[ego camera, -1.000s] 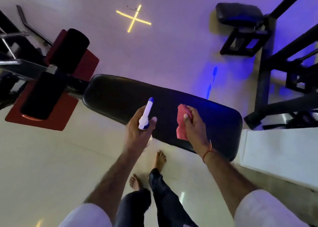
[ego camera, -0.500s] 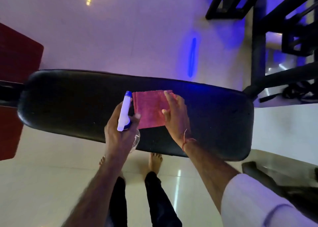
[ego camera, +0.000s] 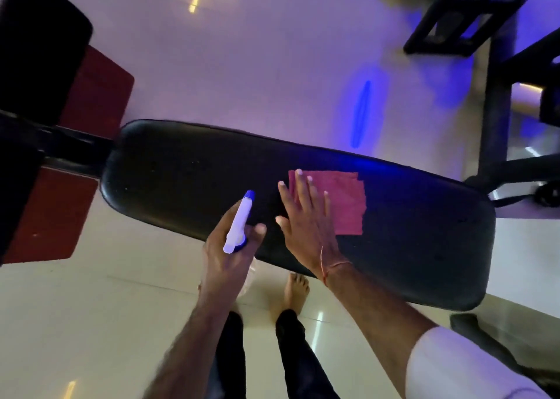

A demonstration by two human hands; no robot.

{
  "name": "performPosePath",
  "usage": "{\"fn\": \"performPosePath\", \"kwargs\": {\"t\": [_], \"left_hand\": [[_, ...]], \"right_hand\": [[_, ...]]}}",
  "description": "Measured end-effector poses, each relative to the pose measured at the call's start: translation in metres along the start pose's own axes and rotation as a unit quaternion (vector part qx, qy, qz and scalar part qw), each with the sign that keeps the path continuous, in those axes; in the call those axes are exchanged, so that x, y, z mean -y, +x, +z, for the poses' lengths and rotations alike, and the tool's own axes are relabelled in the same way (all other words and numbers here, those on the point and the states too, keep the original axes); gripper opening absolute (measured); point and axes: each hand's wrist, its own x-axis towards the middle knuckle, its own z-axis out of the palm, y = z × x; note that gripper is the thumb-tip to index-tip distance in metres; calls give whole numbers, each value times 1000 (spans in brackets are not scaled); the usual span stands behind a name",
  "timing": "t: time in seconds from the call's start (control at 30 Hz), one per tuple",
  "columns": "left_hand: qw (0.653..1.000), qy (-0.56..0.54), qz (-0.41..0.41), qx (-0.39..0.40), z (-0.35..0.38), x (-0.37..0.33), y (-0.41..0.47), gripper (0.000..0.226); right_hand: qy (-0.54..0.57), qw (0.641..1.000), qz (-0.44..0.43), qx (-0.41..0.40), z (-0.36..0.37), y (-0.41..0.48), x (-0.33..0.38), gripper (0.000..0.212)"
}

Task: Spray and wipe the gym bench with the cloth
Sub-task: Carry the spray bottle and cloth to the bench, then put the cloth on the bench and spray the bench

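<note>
- The gym bench (ego camera: 181, 180) is a long black pad that lies across the middle in front of me, from the left side to the right side.
- At the far left there is a black roller pad (ego camera: 39, 44) with red plates (ego camera: 97, 95) behind and under it, joined to the bench by a dark bar.
- My left hand (ego camera: 230, 253) is curled around the spray bottle (ego camera: 238, 223). My fingers wrap the neck and my thumb sticks out to the right.
- The bottle has a white top with a blue tip, and the tip points away from me, over the near edge of the bench.
- My right hand (ego camera: 306, 217) is just beside the bottle hand. It is flat and spread wide, pressing down on the cloth (ego camera: 345, 198).
- The cloth is pinkish red and folded flat. It lies on top of the bench pad, a bit right of the middle. My palm covers its left part.
- A thin orange thread (ego camera: 333, 267) goes around my right wrist.
- My bare foot (ego camera: 295, 289) stands on the shiny pale floor, just under the near edge of the bench.
- At the far right, black metal frames (ego camera: 497, 95) stand on the floor in blue light.
</note>
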Motion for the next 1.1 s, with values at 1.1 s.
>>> {"fn": "performPosePath", "kwargs": {"t": [1.1], "left_hand": [[955, 74, -212, -193, -174, 74, 46, 42]], "right_hand": [[-162, 972, -136, 98, 40, 114, 163, 124]]}}
